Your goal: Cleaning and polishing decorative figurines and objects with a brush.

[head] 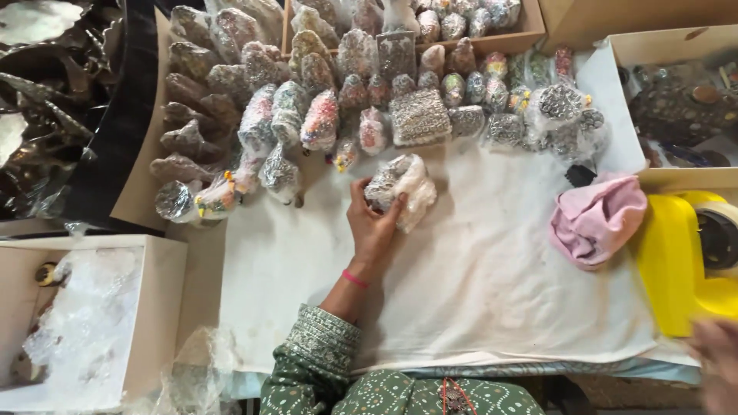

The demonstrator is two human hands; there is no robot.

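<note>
Currently the left hand [374, 223] grips one plastic-wrapped ornament [400, 188] on the white cloth [477, 284]. Beyond its fingers, rows of wrapped pieces [307, 115] already stand packed. Right hand [719, 369] blurred at the table edge; grip unclear.

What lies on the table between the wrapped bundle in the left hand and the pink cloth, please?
In the head view, only bare white cloth lies between the wrapped bundle in the left hand and the pink cloth.

The right hand [715, 361] is blurred and cut off at the frame's lower right corner.
</note>
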